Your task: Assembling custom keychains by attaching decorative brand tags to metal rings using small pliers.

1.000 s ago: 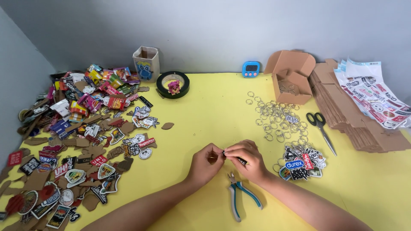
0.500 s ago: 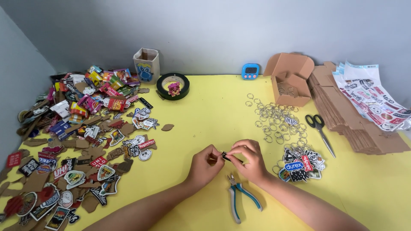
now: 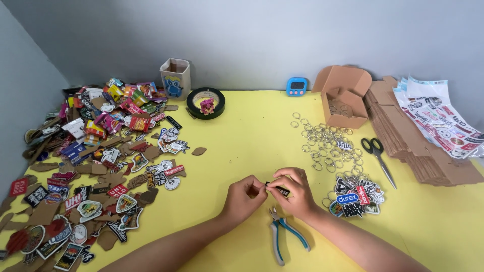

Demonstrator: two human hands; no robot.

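Head view: left hand (image 3: 245, 195) & right hand (image 3: 295, 192) pinched together on small black tag (image 3: 279, 190), low centre over yellow counter (image 3: 242, 136); pliers (image 3: 285, 232) just below, loose rings (image 3: 325, 143) to right, sticker pile (image 3: 96, 161) left

both bare forearms are brought in from the lower edge and angled toward each other just above the pliers (image 3: 285, 232). the left hand (image 3: 243, 197) is curled, its thumb and forefinger pinched together at its right side. the right hand (image 3: 296, 193) is bent at the wrist, fingers folded inward, its fingertips (image 3: 272, 187) met with those of the left directly above the pliers' jaws.
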